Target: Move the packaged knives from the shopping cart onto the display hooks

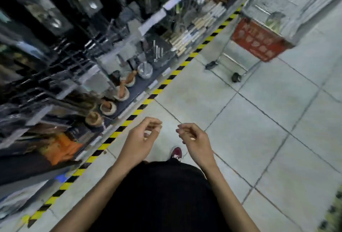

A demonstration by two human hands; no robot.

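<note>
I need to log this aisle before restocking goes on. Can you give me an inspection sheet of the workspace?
Surface: grey tiled floor, yellow-black striped tape along the shelf foot.
Job's things: metal shopping cart with red panel far ahead; packaged knives too blurred to tell.
Clutter: wooden mortars with pestles on the low shelf.
Grippers: left hand and right hand empty, fingers loosely curled.
Cables: nothing seen.
Surroundings: blurred shelving of kitchenware on the left.

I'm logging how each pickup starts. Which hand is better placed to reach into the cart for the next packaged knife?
Probably the right hand. Both hands are empty and loosely curled, but the wire shopping cart with the red panel stands ahead on the right, while the left hand is nearer the store shelving.
</note>
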